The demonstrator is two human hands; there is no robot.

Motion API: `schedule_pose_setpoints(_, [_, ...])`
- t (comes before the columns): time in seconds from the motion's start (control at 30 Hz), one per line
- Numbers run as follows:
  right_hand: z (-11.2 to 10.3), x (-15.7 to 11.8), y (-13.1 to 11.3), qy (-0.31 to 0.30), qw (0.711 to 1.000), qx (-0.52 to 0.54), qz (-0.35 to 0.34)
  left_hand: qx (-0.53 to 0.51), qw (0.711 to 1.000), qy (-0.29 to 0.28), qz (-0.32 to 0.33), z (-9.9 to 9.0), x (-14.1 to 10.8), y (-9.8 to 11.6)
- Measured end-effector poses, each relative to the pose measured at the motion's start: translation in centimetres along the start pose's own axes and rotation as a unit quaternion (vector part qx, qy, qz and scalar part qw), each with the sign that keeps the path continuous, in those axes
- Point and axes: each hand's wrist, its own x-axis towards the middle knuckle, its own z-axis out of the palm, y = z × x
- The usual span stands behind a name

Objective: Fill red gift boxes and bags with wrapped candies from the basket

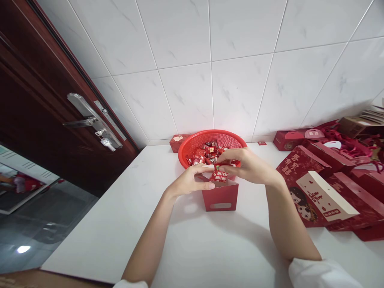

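Note:
A red paper gift box (220,197) with an oval cut-out in its front stands open-topped on the white table. My left hand (189,182) grips its upper left edge, thumb at the front rim and fingers behind. Just above the box opening, my right hand (244,166) pinches a red wrapped candy (219,175) with light lettering. That candy lies between both hands' fingertips, and the box's inside is mostly hidden. Behind the box, a round red plastic basket (183,151) holds several red wrapped candies (200,154), partly covered by my right hand.
Several folded red gift boxes (306,200) and ribbons (345,140) crowd the table's right side. A small red box (177,142) sits left of the basket by the tiled wall (186,96). A dark door (45,92) with a metal handle (90,120) stands on the left.

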Motion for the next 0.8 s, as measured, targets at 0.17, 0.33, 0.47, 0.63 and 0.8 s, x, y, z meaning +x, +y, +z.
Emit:
schedule_pose_setpoints(0.17, [-0.2,-0.2,0.0,0.007,1.0,0.009,0.021,0.024,1.0,-0.012,0.006,-0.2,-0.1,-0.1])
schedule_pose_setpoints(0.33, [-1.0,-0.7,0.4,0.051,0.998,-0.015,0.044,0.048,0.999,-0.015,0.018,-0.2,-0.2,-0.3])
schedule_pose_setpoints(0.47, [-1.5,-0.9,1.1,0.066,0.994,-0.043,0.073,0.096,0.993,0.054,0.046,0.1,0.1,-0.9])
schedule_pose_setpoints(0.63, [-1.4,-0.9,2.0,0.002,0.993,-0.063,0.104,0.08,0.978,0.174,0.079,0.5,0.2,-0.9])
schedule_pose_setpoints(0.8, [-1.1,-0.3,1.8,-0.021,0.996,-0.015,0.082,0.069,0.963,0.237,0.106,0.3,0.0,-0.3])
